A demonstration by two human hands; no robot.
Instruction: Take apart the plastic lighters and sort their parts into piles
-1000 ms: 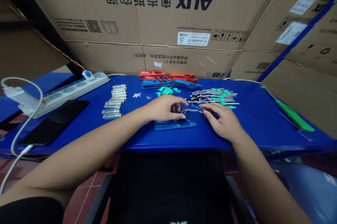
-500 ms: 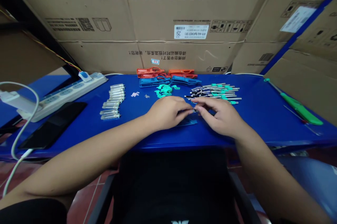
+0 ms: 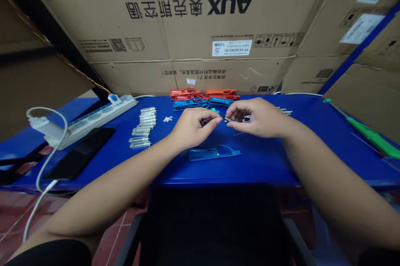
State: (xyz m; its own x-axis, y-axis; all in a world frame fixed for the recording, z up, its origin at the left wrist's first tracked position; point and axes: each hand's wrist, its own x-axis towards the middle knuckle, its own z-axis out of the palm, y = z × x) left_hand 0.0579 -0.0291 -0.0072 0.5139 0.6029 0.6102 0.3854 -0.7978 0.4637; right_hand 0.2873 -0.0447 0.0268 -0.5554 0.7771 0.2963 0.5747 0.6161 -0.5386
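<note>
Where the fingertips meet: the left hand (image 3: 193, 128) and the right hand (image 3: 258, 118) come close together above the blue tabletop (image 3: 175, 168), with a small dark part (image 3: 223, 118) between them.
Left grip: thumb and forefinger pinched on the small dark part; a dark length also shows in the curl of the fingers.
Right grip: thumb and fingertips closed on its other end, which looks partly silvery; whether it is all one piece cannot be told.
Front edge: a translucent blue plastic shell (image 3: 200, 155) lies flat nearer the person than both hands, well inside the tabletop's rim, its oval opening towards the right.
Back edge: red-orange shells (image 3: 185, 92) and stacked blue shells (image 3: 189, 103) lie before the cardboard (image 3: 200, 28), which has upside-down AUX print; the contents of the shells are too small to tell.
Left side: clear tubes (image 3: 143, 129) with metal pins form a column, pink bits (image 3: 168, 119) just beside; farther out are a black phone (image 3: 79, 153) and a white power strip (image 3: 93, 117) holding a blue plug (image 3: 114, 98).
Right side: metal rods (image 3: 286, 111) jut out behind the right hand, mostly hidden; blue surface separates them from a green-handled tool (image 3: 371, 136).
Beyond the left fingertips: a teal piece (image 3: 215, 110), partly covered.
</note>
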